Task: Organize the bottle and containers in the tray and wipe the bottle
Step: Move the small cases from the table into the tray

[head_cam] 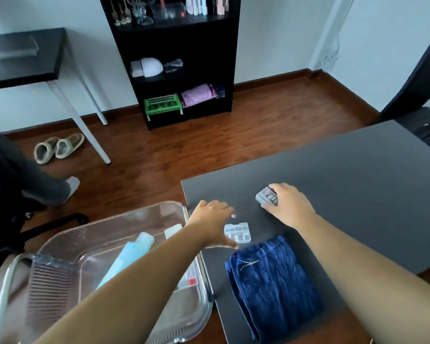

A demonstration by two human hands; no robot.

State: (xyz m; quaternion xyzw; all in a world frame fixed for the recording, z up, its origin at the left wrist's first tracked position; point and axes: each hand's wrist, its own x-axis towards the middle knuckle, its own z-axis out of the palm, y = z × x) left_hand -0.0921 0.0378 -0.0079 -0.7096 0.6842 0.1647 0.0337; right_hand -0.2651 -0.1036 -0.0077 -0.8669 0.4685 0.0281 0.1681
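A clear plastic tray [60,247] sits on a stand left of the dark table [345,175]. A pale blue bottle [132,254] lies inside it, partly hidden by my left forearm, beside a small clear container [173,230]; a red-marked item [191,281] lies at its right side. My left hand [212,220] hovers with fingers spread over a small clear compartment box [237,232] on the table. My right hand [289,204] is closed around a small clear container [266,196] farther back. A folded dark blue cloth [273,284] lies near the table's front.
A black shelf unit [179,45] stands at the far wall with a green basket [163,104] low in it. A black side table [23,58], slippers [57,147] and another person's leg [47,187] are on the left over a wooden floor.
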